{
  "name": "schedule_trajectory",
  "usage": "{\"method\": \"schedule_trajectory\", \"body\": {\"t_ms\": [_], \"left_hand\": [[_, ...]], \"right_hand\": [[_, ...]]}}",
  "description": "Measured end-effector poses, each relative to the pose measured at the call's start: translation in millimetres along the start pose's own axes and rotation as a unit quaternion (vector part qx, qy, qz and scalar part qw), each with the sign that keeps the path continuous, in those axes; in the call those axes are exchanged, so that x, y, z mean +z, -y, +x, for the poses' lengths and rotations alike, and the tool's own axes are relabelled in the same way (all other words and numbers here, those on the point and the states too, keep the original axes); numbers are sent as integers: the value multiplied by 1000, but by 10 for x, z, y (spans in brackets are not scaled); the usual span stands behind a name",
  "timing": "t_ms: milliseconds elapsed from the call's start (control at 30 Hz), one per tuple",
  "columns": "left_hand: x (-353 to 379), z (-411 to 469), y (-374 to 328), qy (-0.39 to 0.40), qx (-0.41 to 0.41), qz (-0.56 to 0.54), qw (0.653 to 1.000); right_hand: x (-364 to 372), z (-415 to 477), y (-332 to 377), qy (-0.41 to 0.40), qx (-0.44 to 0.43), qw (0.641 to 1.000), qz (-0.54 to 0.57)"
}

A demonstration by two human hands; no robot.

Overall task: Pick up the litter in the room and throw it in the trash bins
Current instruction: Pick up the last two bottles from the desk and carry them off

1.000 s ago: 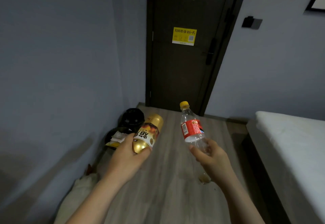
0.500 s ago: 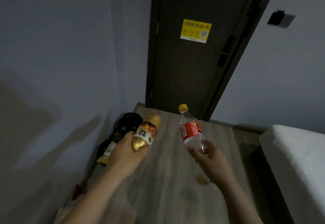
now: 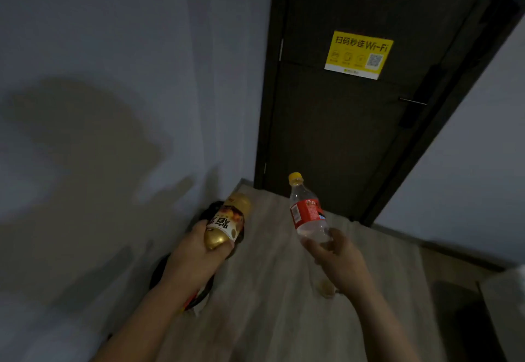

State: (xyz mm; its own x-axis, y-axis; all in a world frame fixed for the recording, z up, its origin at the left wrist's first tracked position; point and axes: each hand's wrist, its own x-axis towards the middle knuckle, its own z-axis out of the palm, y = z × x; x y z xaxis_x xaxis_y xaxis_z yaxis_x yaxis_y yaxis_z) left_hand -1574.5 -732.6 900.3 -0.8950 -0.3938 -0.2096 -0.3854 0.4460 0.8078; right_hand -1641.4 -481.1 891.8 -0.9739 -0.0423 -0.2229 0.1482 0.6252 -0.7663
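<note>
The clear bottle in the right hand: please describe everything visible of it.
The clear bottle looks like thin plastic, closed with a yellow cap, with a red label round its upper body. It looks nearly empty. It is tilted, cap up and leaning left, above the floor. Only the right hand grips its lower part.

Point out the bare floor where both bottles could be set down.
The wood floor between the forearms is bare, up to the dark door, and also right of the right hand with its clear bottle. Crowded along the left wall: black bins below the left hand and gold bottle.
</note>
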Motion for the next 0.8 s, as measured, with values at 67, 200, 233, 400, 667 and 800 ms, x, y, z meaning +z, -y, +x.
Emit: {"method": "schedule_trajectory", "body": {"t_ms": [67,200,233,400,667,800], "left_hand": [[82,237,-117,-10,-11,-13,1000],[204,657,-218,-19,-42,-11,999],[223,746,-222,-21,-53,-11,998],[265,1301,-171,-33,-97,-3,995],[229,2591,63,-8,-149,2,989],[157,3209,176,20,-189,21,982]], "right_hand": [[-65,353,59,11,-4,1000,2],[-54,985,98,47,-2,998,-29],[-27,1110,103,62,5,998,-32],[153,1763,183,117,33,991,-62],[670,2918,560,149,73,980,-106],[929,3421,755,169,100,972,-132]]}}
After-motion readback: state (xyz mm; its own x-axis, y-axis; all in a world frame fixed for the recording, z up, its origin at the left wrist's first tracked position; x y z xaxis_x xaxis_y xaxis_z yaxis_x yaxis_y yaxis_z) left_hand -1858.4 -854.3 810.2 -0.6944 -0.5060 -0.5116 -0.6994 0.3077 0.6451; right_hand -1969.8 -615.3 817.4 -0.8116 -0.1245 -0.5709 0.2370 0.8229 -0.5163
